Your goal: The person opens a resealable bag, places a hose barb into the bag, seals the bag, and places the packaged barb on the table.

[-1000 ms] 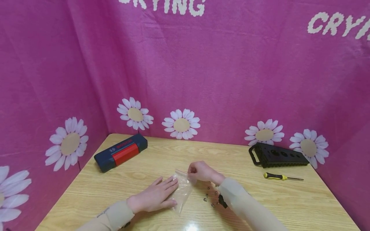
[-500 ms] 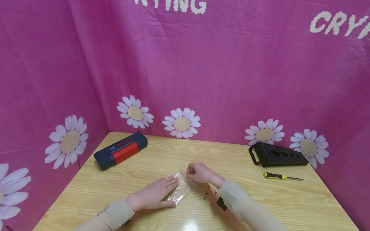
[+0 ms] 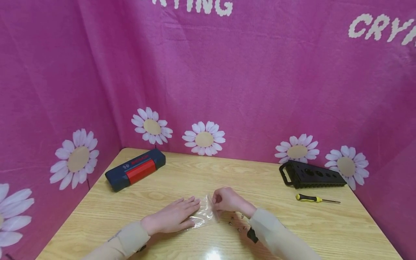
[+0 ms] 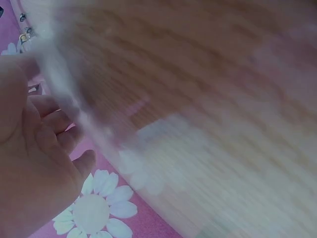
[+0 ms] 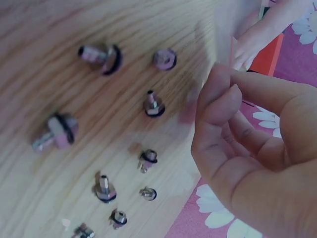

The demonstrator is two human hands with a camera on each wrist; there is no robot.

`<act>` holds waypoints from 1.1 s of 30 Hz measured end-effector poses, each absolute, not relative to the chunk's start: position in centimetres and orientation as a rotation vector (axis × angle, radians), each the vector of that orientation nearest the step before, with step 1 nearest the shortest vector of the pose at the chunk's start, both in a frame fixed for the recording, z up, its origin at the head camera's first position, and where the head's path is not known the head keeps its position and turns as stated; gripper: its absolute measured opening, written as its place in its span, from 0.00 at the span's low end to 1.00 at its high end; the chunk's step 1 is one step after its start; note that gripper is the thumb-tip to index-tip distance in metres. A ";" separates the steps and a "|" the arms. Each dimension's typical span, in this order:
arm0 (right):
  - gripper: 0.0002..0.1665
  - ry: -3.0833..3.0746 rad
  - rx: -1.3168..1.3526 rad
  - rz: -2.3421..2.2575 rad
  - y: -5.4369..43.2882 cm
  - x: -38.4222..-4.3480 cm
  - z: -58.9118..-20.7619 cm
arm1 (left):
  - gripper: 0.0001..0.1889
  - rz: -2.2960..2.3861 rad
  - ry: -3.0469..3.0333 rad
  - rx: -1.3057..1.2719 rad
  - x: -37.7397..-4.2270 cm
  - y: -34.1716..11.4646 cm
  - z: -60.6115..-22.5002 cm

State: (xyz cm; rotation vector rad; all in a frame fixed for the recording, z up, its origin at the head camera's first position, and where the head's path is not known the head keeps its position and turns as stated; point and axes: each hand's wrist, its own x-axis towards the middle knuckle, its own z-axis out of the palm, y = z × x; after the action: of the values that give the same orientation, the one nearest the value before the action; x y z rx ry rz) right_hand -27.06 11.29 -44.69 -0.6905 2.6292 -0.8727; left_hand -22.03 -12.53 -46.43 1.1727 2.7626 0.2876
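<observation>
the left hand (image 3: 172, 217) lies flat, fingers straight, on the clear plastic bag (image 3: 204, 213) on the wooden table (image 3: 208, 173). the right hand (image 3: 230, 199), finger and thumb together, pinches the bag's edge near small metal fittings (image 5: 153, 105).

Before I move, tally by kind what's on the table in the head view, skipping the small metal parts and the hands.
Clear plastic bag: 1
Blue-and-red case: 1
Black rack: 1
Screwdriver: 1
Total: 4
</observation>
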 end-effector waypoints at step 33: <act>0.04 2.409 -0.423 -1.272 12.1 -24.9 -45.1 | 0.28 0.427 2.798 1.222 -22.7 -11.6 -46.7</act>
State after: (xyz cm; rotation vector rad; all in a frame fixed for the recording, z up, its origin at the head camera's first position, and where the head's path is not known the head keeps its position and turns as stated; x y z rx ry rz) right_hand -24.86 12.07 -45.12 -0.4232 2.4090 -1.2724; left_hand -22.73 -11.65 -46.69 1.2223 2.7977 0.4270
